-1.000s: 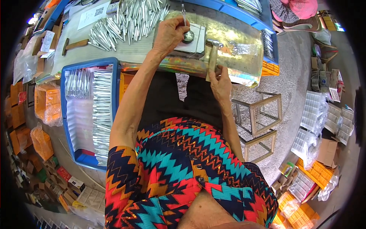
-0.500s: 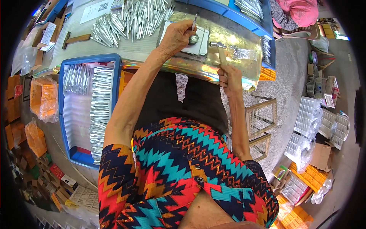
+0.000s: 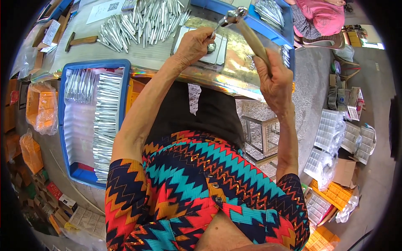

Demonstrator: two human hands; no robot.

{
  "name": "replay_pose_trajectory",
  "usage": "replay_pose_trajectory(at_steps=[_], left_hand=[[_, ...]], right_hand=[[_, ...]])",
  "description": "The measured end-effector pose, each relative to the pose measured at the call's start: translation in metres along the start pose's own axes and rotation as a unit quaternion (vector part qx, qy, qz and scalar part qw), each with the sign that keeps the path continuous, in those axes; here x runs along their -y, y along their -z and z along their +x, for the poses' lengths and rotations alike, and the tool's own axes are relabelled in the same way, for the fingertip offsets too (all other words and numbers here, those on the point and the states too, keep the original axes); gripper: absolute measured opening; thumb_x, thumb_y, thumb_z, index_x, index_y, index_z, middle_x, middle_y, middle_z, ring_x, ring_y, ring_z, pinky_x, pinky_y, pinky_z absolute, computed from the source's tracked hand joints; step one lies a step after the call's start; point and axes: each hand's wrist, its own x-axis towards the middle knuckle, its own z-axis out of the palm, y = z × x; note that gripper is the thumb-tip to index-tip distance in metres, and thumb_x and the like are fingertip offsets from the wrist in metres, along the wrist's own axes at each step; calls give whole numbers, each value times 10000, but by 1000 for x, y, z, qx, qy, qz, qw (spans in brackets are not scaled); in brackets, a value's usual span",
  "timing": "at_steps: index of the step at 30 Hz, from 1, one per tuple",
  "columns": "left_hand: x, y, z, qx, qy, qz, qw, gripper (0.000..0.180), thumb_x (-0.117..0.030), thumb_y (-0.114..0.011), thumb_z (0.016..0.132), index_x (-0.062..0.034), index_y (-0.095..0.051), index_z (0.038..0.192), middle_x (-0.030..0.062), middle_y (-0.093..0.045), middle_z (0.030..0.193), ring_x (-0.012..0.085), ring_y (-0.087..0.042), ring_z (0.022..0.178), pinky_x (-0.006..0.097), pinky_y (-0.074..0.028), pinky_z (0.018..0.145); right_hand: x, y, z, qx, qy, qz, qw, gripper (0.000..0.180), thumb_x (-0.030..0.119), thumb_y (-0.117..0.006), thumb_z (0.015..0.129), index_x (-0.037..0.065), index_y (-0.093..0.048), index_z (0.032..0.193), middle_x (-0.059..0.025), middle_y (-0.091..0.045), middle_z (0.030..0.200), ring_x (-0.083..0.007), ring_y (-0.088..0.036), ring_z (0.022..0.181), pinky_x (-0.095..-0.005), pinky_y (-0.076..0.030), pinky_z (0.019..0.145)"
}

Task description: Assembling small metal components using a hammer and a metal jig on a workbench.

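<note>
while the person leans over the work table (image 3: 234, 79), its shiny top stretches away beyond both hands, with the bare forearms reaching up to it from the bright zigzag-patterned garment (image 3: 201, 188) below. to the left of the left forearm sits a big blue tray (image 3: 67, 125), its floor lined with rows of slim silver metal pieces (image 3: 102, 121). beyond the left hand, further up the table, a loose heap of the same silver pieces (image 3: 146, 21) fans out, and a spare wooden-handled hammer (image 3: 81, 41) lies well to the left of that heap. another blue tray (image 3: 272, 16) with more silver pieces stands beyond the right hand.

the right hand (image 3: 274, 79) is wrapped in a tight fist around the wooden handle of a hammer (image 3: 247, 29), which is raised and tilted so that its metal head sits above and just beyond the left hand. the left hand (image 3: 193, 44) rests on a pale flat block (image 3: 220, 48) at the table's near middle, fingers curled in a pinch around a thin silver piece (image 3: 215, 30) that stands nearly upright, its upper end close under the hammer head. a small dark round part (image 3: 211, 47) lies on the block, touching or just beside the left fingertips; which of the two i cannot tell. to the right of the right forearm, down on the floor, stand stacked white trays (image 3: 335, 134) and a wire stool frame (image 3: 264, 134).
</note>
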Motion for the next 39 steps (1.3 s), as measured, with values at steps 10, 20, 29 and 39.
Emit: replay_pose_trajectory(at_steps=[10, 20, 29, 39], left_hand=[[1, 1, -3, -5, -7, 6, 1000, 59, -55, -541, 755, -39, -486, 770, 116, -545, 701, 316, -538, 654, 352, -417, 548], [-1, 0, -3, -11, 0, -2, 1000, 113, -36, -591, 723, -17, -500, 787, 133, -518, 698, 293, -512, 627, 320, -406, 567], [-1, 1, -2, 3, -3, 21, 1000, 82, -66, -553, 740, -49, -520, 813, 114, -545, 730, 321, -531, 681, 368, -416, 568], [-2, 1, -1, 7, 8, 23, 1000, 92, -44, -578, 741, -19, -511, 798, 140, -537, 698, 310, -517, 632, 320, -412, 569]], right_hand=[[34, 30, 18, -117, 71, 27, 990, 190, 112, -537, 848, -26, -539, 978, 7, -486, 658, -33, -386, 555, -173, -308, 468], [17, 8, 1, 19, -20, -8, 1000, 117, 118, -578, 812, 54, -518, 890, -108, -468, 570, -193, -433, 450, -303, -337, 410], [26, 12, 7, -25, 42, -31, 998, 119, 124, -548, 832, 28, -514, 893, -106, -477, 605, -194, -428, 452, -285, -337, 423], [-23, -42, -50, -64, -190, 81, 976, 230, 214, -530, 860, 6, -471, 780, -79, -409, 569, -149, -384, 492, -298, -323, 440]])
